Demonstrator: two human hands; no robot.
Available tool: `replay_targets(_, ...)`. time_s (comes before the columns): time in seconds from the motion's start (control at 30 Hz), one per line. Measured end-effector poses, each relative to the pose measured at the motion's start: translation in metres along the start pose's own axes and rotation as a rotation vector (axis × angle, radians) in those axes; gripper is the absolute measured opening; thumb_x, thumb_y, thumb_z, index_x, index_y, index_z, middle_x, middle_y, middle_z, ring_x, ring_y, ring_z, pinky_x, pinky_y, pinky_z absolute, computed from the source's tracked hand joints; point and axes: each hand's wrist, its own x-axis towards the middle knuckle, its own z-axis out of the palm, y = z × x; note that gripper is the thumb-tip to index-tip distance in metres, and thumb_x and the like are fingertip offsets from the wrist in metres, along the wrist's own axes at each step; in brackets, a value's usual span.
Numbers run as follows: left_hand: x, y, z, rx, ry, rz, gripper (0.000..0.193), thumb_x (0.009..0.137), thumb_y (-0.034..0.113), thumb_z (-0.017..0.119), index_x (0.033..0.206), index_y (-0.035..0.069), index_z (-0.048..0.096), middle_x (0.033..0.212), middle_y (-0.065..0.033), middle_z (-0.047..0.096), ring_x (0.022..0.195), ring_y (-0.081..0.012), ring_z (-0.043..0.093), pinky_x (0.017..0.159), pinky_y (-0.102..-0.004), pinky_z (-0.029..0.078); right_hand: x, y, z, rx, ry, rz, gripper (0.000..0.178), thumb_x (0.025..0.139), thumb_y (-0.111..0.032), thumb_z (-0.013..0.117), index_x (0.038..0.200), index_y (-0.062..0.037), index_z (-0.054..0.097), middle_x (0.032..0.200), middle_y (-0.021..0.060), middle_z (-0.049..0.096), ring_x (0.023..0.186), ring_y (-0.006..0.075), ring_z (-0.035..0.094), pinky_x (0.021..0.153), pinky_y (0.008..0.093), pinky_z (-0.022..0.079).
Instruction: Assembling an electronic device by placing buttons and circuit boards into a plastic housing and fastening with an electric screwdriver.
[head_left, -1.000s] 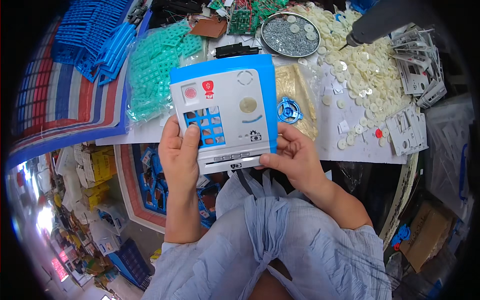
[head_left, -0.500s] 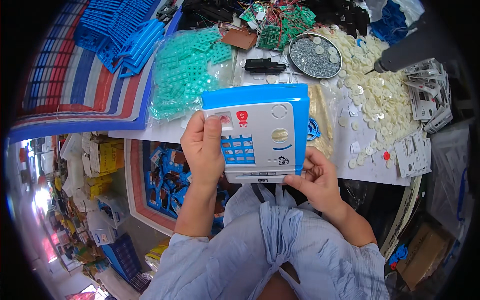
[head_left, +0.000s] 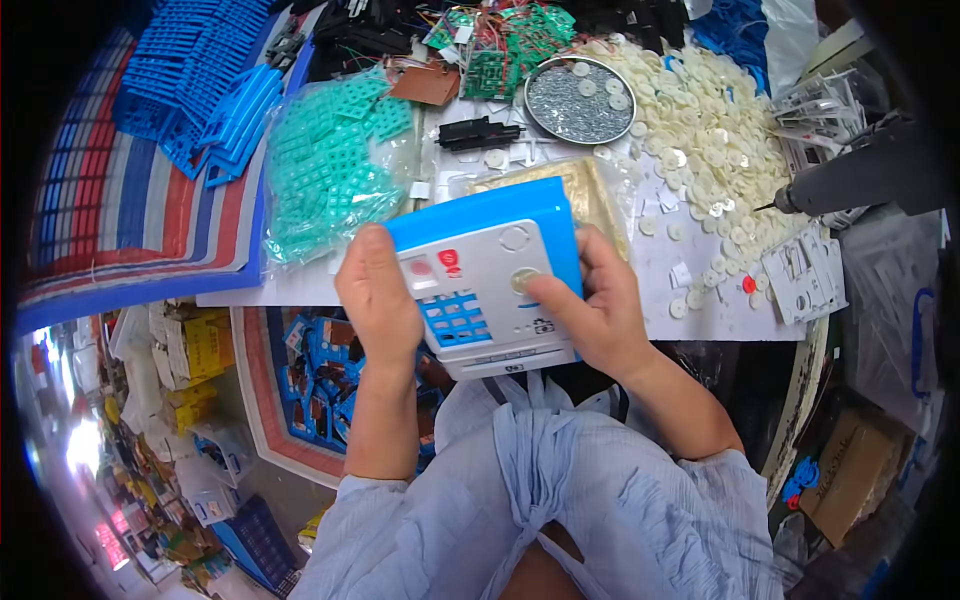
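Between my hands is a blue plastic panel with a light grey face plate [head_left: 490, 255], tilted up toward the left. The plate has a square opening with a blue grid, a round hole and small printed symbols. My left hand [head_left: 380, 300] grips its left edge, thumb along the side. My right hand [head_left: 600, 310] closes round the right edge, its thumb on the front by the round hole; the fingers behind are partly hidden. Beyond the panel lies a gold-coloured sheet in clear plastic [head_left: 598, 200].
A bag of green keypads [head_left: 335, 160], a round dish of small metal screws [head_left: 570, 105] and a heap of cream discs [head_left: 700, 140] cover the table. A power screwdriver [head_left: 850, 180] juts in from the right. Blue parts fill a striped bin [head_left: 325, 380] below left.
The panel has tilted, its right side rising. My right hand has moved up from the lower corner to the right edge, thumb now on the face. The view has shifted slightly.
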Motion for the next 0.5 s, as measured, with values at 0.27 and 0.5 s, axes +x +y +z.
replay_targets(0.27,0.005,-0.014,-0.013,-0.100,-0.160,-0.068,0.043,0.110,0.036,0.048,0.090,0.000,0.062,0.076,0.0020,0.057,0.071,-0.0045,0.048,0.060,-0.0254,0.039,0.012,-0.008,-0.005,0.131,0.100,-0.013,0.025,0.097,-0.014,0.073,0.111,-0.0003,0.057,0.101,0.0081,0.071,0.089,0.0088,0.067,0.076,0.0243,0.055)
replay_targets(0.5,-0.045,-0.016,0.008,0.103,-0.093,0.068,0.043,0.109,0.032,0.047,0.084,-0.001,0.058,0.069,-0.0001,0.053,0.065,-0.0073,0.047,0.057,-0.0286,0.038,0.018,-0.008,-0.013,0.271,0.175,-0.037,0.029,0.099,-0.016,0.071,0.114,0.0013,0.054,0.106,0.0130,0.072,0.089,0.0116,0.070,0.078,0.0262,0.058)
